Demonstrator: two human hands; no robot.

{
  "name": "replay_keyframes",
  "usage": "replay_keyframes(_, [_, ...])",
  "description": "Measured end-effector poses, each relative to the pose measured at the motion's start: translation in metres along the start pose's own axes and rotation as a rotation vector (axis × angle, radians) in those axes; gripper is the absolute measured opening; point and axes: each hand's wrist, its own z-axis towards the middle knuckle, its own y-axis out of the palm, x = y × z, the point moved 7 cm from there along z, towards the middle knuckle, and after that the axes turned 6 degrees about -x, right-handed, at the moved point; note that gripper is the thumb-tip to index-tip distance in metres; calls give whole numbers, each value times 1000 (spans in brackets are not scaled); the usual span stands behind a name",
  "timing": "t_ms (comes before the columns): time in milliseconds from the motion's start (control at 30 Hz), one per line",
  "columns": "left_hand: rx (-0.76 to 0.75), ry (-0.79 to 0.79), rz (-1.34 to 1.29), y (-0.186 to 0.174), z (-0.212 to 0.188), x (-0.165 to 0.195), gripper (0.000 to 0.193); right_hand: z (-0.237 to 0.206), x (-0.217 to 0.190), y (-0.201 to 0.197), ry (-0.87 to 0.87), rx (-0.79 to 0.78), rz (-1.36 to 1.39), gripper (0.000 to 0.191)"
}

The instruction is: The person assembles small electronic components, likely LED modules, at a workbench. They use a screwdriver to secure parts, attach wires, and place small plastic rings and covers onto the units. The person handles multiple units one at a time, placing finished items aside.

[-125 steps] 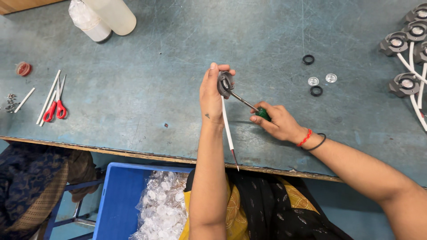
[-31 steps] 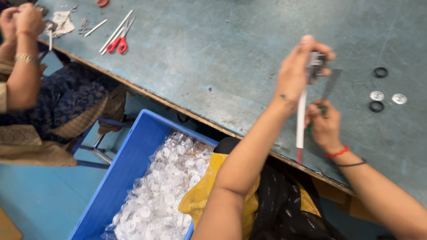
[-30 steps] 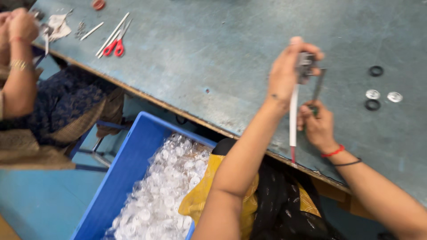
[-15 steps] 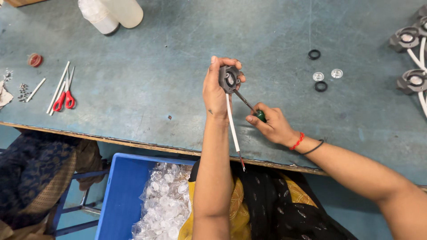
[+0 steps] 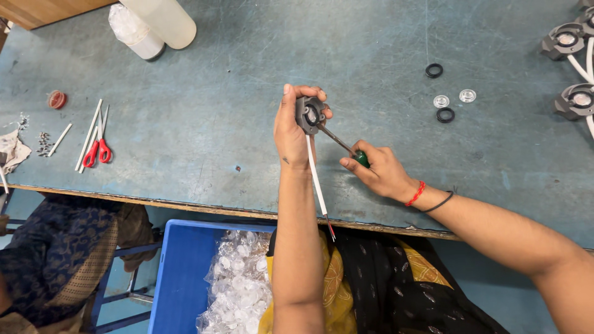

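A small grey lamp housing (image 5: 309, 114) is pinched in the left hand (image 5: 293, 130) above the bench (image 5: 247, 74), its white cable (image 5: 318, 185) hanging toward the body. A green-handled screwdriver (image 5: 344, 146) is clasped in the right hand (image 5: 380, 171) — the shaft slants up-left, tip meeting the housing. Black rings (image 5: 434, 70) and clear lenses (image 5: 441, 101) lie beyond to the right.

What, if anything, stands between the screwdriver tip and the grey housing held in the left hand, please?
Nothing visible does. The left hand holds the grey housing up over the table, and the screwdriver in the right hand already reaches its face. The white cable hangs below, off the shaft.
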Motion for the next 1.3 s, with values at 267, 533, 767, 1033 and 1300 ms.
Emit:
replay_keyframes(267, [-4,-23,153,4,-4,8,44,-2,-4,0,-30,-1,-27,34])
replay_keyframes(533, [-69,-109,275,23,-14,22,41,0,-7,-1,-94,13,-23,30])
replay_keyframes(767, [-59,-51,315,38,-13,34,39,3,-3,2,-37,44,1,26])
replay_keyframes(1033, [-118,-84,303,49,-17,36,49,2,-5,6,-71,69,96,25])
replay_keyframes(1300, [-171,-71,413,68,-20,33,53,1,-5,13,-181,83,206,32])
